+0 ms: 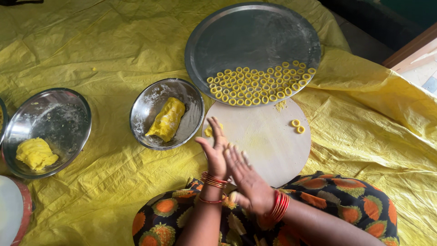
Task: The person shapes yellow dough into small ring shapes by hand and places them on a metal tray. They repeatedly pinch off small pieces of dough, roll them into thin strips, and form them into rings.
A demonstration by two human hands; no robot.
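My left hand (215,152) and my right hand (248,180) are pressed palm to palm above the near edge of a round wooden board (268,146). Whatever lies between the palms is hidden. A small piece of yellow dough (209,131) rests on the board's left edge, just beyond my left fingertips. Two small yellow dough rings (297,126) lie on the board's right side. Behind the board, a large steel plate (252,36) holds several rows of the same rings (261,84) along its near rim.
A steel bowl (148,107) with a lump of yellow dough (167,119) stands left of the board. Farther left, another steel bowl (54,116) holds a dough lump (36,153). Everything sits on a crumpled yellow plastic sheet (114,45). A white round object (11,209) shows bottom left.
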